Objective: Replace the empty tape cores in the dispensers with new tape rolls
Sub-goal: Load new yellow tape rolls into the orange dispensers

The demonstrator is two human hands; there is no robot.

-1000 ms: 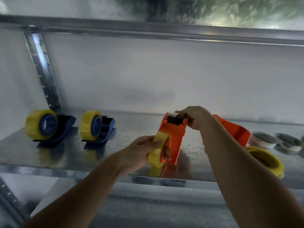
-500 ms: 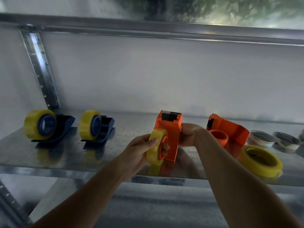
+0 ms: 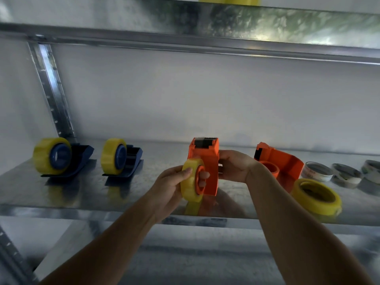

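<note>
An orange tape dispenser [image 3: 207,159] stands upright on the metal shelf [image 3: 61,194] at the centre, cutter on top. A yellow tape roll [image 3: 190,183] sits on its orange hub. My left hand [image 3: 172,184] grips this roll, fingers through the hub. My right hand [image 3: 233,165] holds the dispenser's right side. A second orange dispenser [image 3: 281,161] lies open behind my right arm, its hub bare. A loose yellow tape roll [image 3: 316,196] lies flat near the front edge. Two blue dispensers [image 3: 61,159] [image 3: 121,159] at the left carry yellow rolls.
Several empty white tape cores [image 3: 317,170] lie at the far right of the shelf. A slotted metal upright [image 3: 51,89] rises at the back left. The upper shelf beam [image 3: 205,31] runs overhead, with something yellow [image 3: 229,0] on it.
My right hand slid down from the dispenser's top to its right side. The dispenser has been stood more upright and the second orange dispenser came into full view. The camera tilted up slightly.
</note>
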